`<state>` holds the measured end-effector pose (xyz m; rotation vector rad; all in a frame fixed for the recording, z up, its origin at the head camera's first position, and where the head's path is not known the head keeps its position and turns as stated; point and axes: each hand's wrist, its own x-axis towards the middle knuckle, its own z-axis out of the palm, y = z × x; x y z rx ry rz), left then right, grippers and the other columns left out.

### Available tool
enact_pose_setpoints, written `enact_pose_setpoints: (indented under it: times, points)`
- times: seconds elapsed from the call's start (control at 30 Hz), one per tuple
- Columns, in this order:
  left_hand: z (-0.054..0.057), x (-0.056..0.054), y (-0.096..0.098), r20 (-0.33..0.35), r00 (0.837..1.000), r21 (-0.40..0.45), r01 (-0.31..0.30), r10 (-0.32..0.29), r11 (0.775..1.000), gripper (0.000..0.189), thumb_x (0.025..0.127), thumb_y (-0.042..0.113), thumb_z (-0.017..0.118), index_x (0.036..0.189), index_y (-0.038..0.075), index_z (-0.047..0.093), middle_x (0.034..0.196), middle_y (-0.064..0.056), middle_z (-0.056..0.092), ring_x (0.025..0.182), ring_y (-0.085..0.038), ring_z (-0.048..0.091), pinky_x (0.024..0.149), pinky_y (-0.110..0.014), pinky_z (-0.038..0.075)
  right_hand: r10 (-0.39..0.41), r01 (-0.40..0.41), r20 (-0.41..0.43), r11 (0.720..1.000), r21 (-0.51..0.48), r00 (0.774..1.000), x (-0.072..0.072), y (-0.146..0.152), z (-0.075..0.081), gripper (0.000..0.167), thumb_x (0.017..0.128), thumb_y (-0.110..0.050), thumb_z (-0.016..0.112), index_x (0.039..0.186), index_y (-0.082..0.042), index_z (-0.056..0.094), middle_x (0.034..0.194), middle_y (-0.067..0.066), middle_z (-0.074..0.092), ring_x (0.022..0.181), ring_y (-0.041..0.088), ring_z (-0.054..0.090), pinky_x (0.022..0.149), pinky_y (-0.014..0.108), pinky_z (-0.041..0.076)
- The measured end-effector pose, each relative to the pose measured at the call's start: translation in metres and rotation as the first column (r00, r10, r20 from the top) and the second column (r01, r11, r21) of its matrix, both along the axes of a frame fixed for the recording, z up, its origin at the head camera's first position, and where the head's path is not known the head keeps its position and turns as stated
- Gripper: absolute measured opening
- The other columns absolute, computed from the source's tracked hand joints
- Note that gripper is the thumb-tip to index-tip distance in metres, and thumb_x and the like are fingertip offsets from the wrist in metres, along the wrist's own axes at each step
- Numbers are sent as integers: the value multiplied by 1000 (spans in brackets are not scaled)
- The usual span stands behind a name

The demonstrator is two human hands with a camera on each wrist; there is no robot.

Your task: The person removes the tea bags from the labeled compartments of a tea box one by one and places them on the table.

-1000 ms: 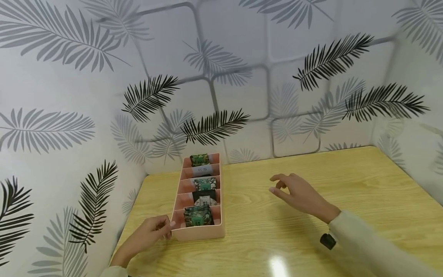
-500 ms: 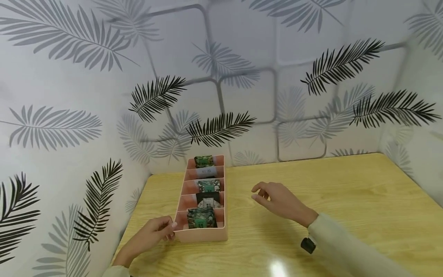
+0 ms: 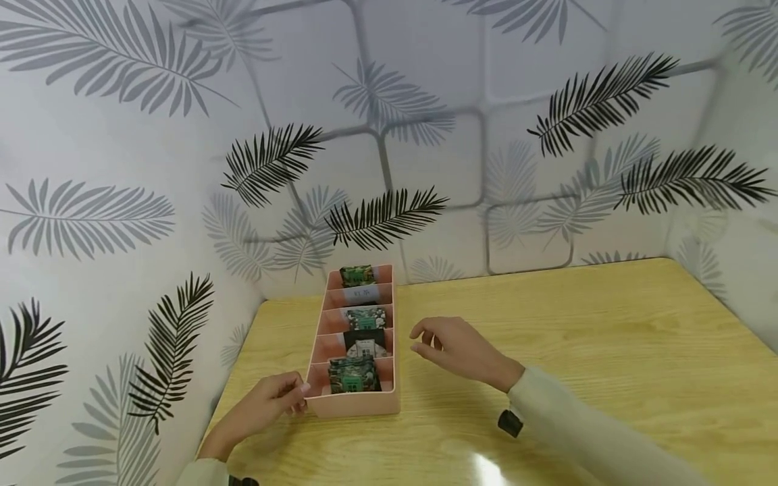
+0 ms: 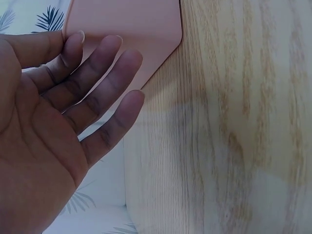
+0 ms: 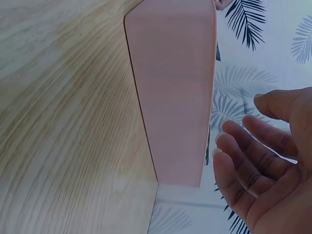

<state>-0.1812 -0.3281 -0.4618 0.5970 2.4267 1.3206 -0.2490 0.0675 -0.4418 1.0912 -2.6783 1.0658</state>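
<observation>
A long pink divided box [image 3: 352, 406] stands on the table, with several small printed packets in its compartments. Dark green packets [image 3: 352, 375] fill the nearest one; a black and white packet [image 3: 367, 344] sits behind them. My left hand [image 3: 264, 405] holds the box's near left corner, thumb over the rim and fingertips along the outer wall [image 4: 141, 24]. Off the box's right side, my right hand [image 3: 458, 351] hovers with loosely bent fingers and nothing in them. In the right wrist view its fingertips [image 5: 219, 153] are beside the long side wall, apart from it.
The wooden table [image 3: 583, 337] stretches to the right of the box. Behind and to the left rises a white wall [image 3: 425, 155] with a leaf pattern. A packet [image 3: 363, 294] with a pale label and a green one [image 3: 357, 275] occupy the far compartments.
My right hand has moved left across the table, much closer to the box. The left hand keeps its place at the near left corner. The head view has shifted slightly.
</observation>
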Motion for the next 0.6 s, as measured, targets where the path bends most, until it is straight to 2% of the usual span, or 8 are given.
enact_pose_setpoints:
  times: [0.3,0.53,0.6]
  points:
    - [-1,-1,0,-3,1000,-7,5,-5,1000,29,112,24,49,99,2,63,95,-20,69,85,-35,68,74,-43,59,71,-71,-48,997,14,996,5,-26,3,15,101,-22,71,111,-11,73,89,-8,67,69,3,56,63,26,50]
    - [-2,-3,0,-9,1000,-32,-4,3,999,31,112,27,48,99,3,63,94,-19,70,86,-37,67,75,-44,59,130,-127,-70,991,52,989,8,-47,1,9,99,-24,73,106,-17,74,90,-10,68,68,2,54,62,24,49]
    - [-1,-2,0,-10,1000,-34,-4,4,999,31,112,28,48,99,3,63,94,-19,70,85,-37,67,75,-43,59,139,-134,-74,989,71,988,9,-53,0,11,99,-25,74,105,-17,75,90,-10,68,70,2,56,66,24,51]
